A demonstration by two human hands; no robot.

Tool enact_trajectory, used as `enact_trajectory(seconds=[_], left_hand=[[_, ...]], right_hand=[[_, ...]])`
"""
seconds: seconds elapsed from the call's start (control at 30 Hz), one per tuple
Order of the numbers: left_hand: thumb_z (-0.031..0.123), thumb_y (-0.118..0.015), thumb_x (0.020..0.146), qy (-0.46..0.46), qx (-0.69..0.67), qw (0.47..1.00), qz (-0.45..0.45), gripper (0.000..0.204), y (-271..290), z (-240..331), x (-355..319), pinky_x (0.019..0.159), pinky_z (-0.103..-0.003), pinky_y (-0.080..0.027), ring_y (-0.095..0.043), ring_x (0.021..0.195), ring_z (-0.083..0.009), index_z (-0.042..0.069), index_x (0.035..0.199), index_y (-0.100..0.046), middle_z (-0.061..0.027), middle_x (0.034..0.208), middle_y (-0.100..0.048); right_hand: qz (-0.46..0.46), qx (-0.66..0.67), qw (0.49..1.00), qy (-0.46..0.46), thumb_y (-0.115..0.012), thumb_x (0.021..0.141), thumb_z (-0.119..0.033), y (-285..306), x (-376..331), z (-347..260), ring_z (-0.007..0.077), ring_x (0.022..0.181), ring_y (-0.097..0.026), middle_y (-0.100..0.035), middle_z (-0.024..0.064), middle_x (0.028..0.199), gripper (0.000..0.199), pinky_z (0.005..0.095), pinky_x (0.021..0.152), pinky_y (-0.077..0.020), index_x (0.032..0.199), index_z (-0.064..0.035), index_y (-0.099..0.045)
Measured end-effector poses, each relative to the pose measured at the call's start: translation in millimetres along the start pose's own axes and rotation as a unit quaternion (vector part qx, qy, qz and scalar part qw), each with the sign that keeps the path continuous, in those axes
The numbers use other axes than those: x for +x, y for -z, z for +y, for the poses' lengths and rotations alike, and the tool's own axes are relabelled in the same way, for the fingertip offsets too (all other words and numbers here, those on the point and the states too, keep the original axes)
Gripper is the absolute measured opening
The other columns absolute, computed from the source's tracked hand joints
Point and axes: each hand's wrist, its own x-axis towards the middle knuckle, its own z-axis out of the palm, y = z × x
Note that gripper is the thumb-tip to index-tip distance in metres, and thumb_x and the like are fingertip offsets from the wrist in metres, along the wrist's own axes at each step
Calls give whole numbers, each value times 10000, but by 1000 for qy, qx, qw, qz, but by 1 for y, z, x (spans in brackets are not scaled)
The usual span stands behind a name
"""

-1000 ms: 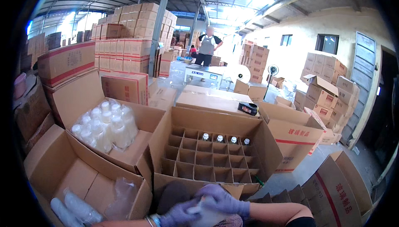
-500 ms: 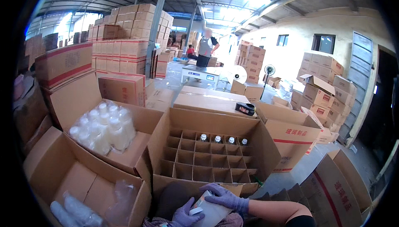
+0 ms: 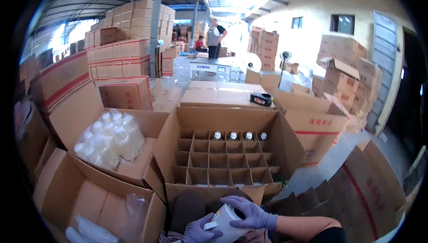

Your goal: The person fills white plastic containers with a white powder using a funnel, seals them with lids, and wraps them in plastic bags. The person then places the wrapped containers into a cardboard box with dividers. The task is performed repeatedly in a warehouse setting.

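Low in front of me, my right hand (image 3: 253, 215), in a purple-grey glove, curls over the top of a white roll (image 3: 225, 226) with a dark round hole at its end. My left hand (image 3: 198, 230), gloved alike, is closed at the roll's left side on a small white label-like piece (image 3: 210, 225). Just beyond my knees stands an open carton (image 3: 232, 119) with a cardboard divider grid (image 3: 218, 159). In its far row stand several clear bottles with white caps (image 3: 233, 136); most nearer cells show no bottle tops.
Left, an open carton (image 3: 154, 131) holds bagged white bottles (image 3: 111, 138); a nearer carton (image 3: 89, 180) holds clear plastic wrap (image 3: 91, 232). A tape dispenser (image 3: 261, 99) lies on a closed carton (image 3: 214, 94) ahead. Open cartons (image 3: 312, 122) stand right. A person (image 3: 215, 38) stands farther back.
The view has tilted and shifted slightly. The roll has turned so that its dark hole shows under my right hand. Both hands stay on it near my lap.
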Motion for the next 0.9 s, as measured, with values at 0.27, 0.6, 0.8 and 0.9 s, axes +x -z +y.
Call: enact_trajectory(seconds=[0.27,0.6,0.8,0.9], left_hand=[[249,-850,773,37,-49,998,-17,774,16,33,12,961,-295,-492,-600,1096,-128,17,1435,-524,-66,1235,-668],[152,-788,800,98,-67,993,-11,809,5,46,28,997,-290,-445,-531,1138,-118,6,1508,-426,-21,1276,-595],[216,-845,742,95,-99,990,-44,836,31,44,22,1031,-317,-454,-594,1143,-147,-19,1458,-483,-48,1268,-644],[210,-900,684,95,-133,977,-137,863,45,26,33,1049,-344,-460,-609,1151,-162,-20,1425,-521,-62,1274,-655]], right_hand=[[151,-11,988,-4,-727,837,-385,6,33,90,355,1189,-580,-593,186,1295,557,444,1048,-450,1264,-46,-612],[74,-351,791,-496,-516,952,-364,131,-61,285,279,1259,-605,-657,51,1342,426,429,1044,-477,1259,-139,-705],[81,-352,807,-467,-650,859,-152,142,-26,231,324,1112,-664,-710,176,1139,208,424,941,-526,1018,-71,-756],[205,-160,944,-200,-698,859,-187,139,-34,144,343,1018,-653,-674,163,1051,261,432,901,-522,1044,-5,-669]])
